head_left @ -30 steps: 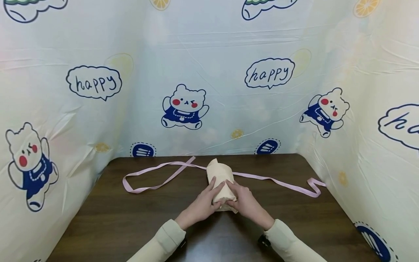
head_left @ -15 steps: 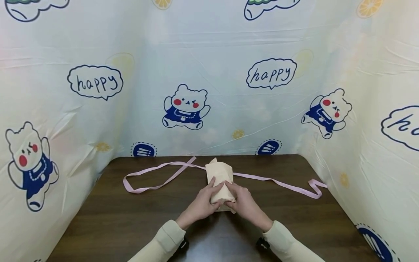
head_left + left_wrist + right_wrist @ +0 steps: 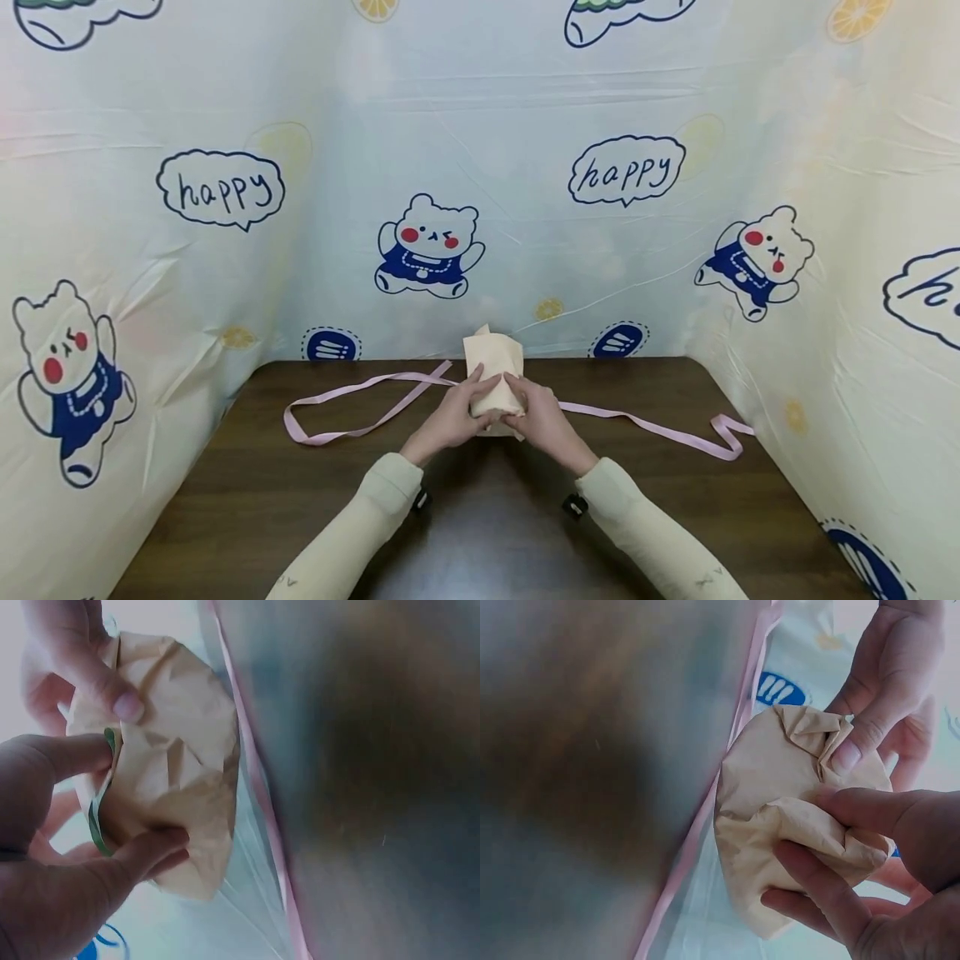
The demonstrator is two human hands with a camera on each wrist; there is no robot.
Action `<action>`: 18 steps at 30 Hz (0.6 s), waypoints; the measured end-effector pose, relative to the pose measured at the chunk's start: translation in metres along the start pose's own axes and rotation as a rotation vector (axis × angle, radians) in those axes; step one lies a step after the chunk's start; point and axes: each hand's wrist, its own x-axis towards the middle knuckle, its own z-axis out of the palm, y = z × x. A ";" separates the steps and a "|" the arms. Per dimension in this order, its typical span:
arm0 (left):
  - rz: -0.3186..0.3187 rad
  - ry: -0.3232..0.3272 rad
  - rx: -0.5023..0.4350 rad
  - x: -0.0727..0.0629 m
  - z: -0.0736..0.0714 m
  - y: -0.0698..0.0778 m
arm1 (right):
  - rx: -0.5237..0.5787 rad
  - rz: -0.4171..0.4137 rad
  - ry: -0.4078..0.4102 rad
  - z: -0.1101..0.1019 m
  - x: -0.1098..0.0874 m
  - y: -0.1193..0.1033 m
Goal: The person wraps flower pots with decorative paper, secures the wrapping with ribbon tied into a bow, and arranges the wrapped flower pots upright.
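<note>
Tan paper bundle [image 3: 497,358], pretty crinkly, is up by the middle of the bench's [image 3: 480,533] far edge. The left hand [image 3: 452,417] and right hand [image 3: 546,419] are both pinching it, one per side, thumbs at the near end. Can't tell if its underside touches the wood. Left wrist view shows a sliver of green strip [image 3: 95,829] along a paper edge. Pink ribbon [image 3: 259,784] shows on both sides, looping near the far left corner and zigzagging to the right edge. Cartoon-bear cloth [image 3: 510,108] hangs behind.
</note>
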 end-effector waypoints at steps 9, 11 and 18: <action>-0.106 -0.060 -0.064 0.032 -0.009 -0.034 | 0.038 0.104 -0.064 0.009 0.037 0.018; -0.125 -0.080 -0.085 0.034 -0.008 -0.037 | 0.032 0.114 -0.077 0.012 0.040 0.021; -0.183 -0.075 -0.078 0.037 -0.008 -0.041 | 0.000 0.104 -0.093 0.020 0.043 0.028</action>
